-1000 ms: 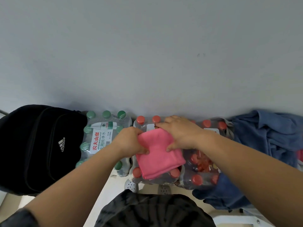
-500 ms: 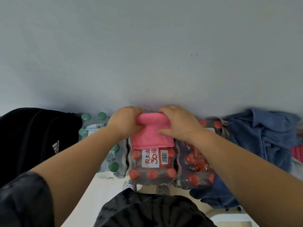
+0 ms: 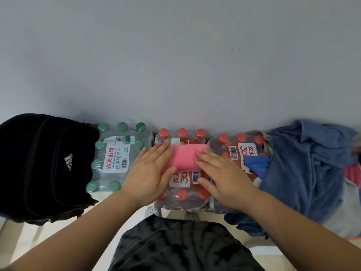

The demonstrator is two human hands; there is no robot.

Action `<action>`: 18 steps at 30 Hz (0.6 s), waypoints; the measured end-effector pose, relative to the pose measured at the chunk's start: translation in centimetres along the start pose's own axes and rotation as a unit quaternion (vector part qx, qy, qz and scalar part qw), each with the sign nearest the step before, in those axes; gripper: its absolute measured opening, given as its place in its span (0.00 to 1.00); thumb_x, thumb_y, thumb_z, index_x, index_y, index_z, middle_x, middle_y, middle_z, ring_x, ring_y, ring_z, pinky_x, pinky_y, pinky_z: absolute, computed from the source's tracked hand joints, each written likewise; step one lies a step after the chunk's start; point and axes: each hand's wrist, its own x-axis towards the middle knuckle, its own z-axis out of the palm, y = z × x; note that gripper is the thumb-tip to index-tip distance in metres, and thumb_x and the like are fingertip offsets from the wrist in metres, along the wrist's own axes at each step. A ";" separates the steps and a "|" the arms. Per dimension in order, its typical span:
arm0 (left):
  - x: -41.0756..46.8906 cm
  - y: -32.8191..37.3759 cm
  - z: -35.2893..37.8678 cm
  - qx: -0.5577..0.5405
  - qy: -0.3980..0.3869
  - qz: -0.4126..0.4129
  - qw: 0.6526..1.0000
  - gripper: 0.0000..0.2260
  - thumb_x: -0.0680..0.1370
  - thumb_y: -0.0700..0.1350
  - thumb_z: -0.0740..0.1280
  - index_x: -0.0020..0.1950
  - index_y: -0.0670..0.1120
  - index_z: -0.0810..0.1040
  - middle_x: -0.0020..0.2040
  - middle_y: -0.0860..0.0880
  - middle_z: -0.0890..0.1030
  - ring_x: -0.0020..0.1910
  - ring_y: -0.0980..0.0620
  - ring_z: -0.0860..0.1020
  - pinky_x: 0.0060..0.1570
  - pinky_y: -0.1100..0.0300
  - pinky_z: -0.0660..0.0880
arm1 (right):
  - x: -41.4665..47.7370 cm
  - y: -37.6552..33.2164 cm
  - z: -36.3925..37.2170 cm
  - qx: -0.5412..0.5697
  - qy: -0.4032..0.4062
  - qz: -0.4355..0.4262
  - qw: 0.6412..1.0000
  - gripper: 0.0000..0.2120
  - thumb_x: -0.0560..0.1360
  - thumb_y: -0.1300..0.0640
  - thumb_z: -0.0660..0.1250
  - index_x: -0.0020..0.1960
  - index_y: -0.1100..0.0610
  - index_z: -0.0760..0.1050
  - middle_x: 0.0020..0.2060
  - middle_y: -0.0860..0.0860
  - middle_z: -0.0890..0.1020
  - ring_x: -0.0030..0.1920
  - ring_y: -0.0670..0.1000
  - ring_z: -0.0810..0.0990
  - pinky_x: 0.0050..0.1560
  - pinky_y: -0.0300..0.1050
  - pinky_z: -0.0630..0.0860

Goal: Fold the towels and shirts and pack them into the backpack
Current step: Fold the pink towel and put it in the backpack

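Observation:
A small pink towel (image 3: 185, 157), folded into a narrow strip, lies on top of the middle pack of red-capped water bottles (image 3: 182, 194). My left hand (image 3: 150, 171) lies flat with straight fingers on the towel's left end. My right hand (image 3: 220, 173) presses flat on its right end. The black backpack (image 3: 45, 167) stands at the far left, its zip shut as far as I can see. A heap of blue shirts (image 3: 304, 169) is piled at the right, with a bright blue folded cloth (image 3: 257, 165) at its left edge.
A pack of green-capped bottles (image 3: 117, 157) stands between the backpack and the middle pack. A third pack with red caps (image 3: 240, 145) is to the right. A grey wall (image 3: 175, 65) rises right behind everything. Pink cloth (image 3: 351, 173) shows at the far right edge.
The towel has been folded over once more into a narrower strip. Both hands let go of its far edge and now lie flat on its two ends.

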 end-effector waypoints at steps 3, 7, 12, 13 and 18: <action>2.8 1.9 0.2 0.014 -0.022 -0.050 0.998 0.34 0.79 0.64 0.40 0.83 0.51 0.49 0.82 0.52 0.48 0.81 0.51 0.46 0.79 0.42 0.44 | 0.0 -0.7 0.3 -0.042 0.003 -0.001 0.999 0.32 0.81 0.36 0.47 0.80 0.49 0.60 0.80 0.44 0.57 0.80 0.44 0.51 0.74 0.44 0.47; 6.0 2.8 1.8 0.080 -0.061 -0.059 0.993 0.29 0.83 0.60 0.43 0.83 0.51 0.43 0.83 0.51 0.43 0.81 0.48 0.41 0.76 0.39 0.40 | 0.0 -0.9 0.4 -0.025 -0.001 0.010 1.000 0.33 0.80 0.35 0.47 0.80 0.49 0.60 0.80 0.44 0.58 0.80 0.44 0.50 0.76 0.46 0.48; 5.7 2.5 3.8 0.116 -0.043 -0.071 0.990 0.29 0.83 0.60 0.40 0.82 0.52 0.41 0.83 0.51 0.44 0.81 0.46 0.40 0.76 0.38 0.39 | 1.6 -1.1 -1.1 0.107 0.074 0.074 0.989 0.26 0.83 0.43 0.54 0.80 0.46 0.59 0.79 0.45 0.59 0.78 0.47 0.56 0.79 0.50 0.55; 5.7 2.5 3.9 0.121 -0.037 -0.074 0.989 0.29 0.82 0.61 0.40 0.82 0.52 0.41 0.83 0.51 0.43 0.81 0.46 0.40 0.76 0.38 0.39 | 2.5 -1.2 -1.4 0.109 0.087 0.089 0.986 0.26 0.84 0.43 0.53 0.80 0.45 0.56 0.80 0.46 0.57 0.79 0.48 0.54 0.79 0.50 0.52; 5.7 2.7 3.7 0.122 -0.039 -0.091 0.988 0.29 0.83 0.60 0.43 0.82 0.53 0.38 0.83 0.52 0.43 0.81 0.47 0.39 0.77 0.39 0.39 | 5.6 0.5 -0.1 -0.023 -0.009 0.127 0.992 0.26 0.84 0.42 0.45 0.81 0.42 0.45 0.82 0.50 0.48 0.81 0.56 0.41 0.79 0.60 0.40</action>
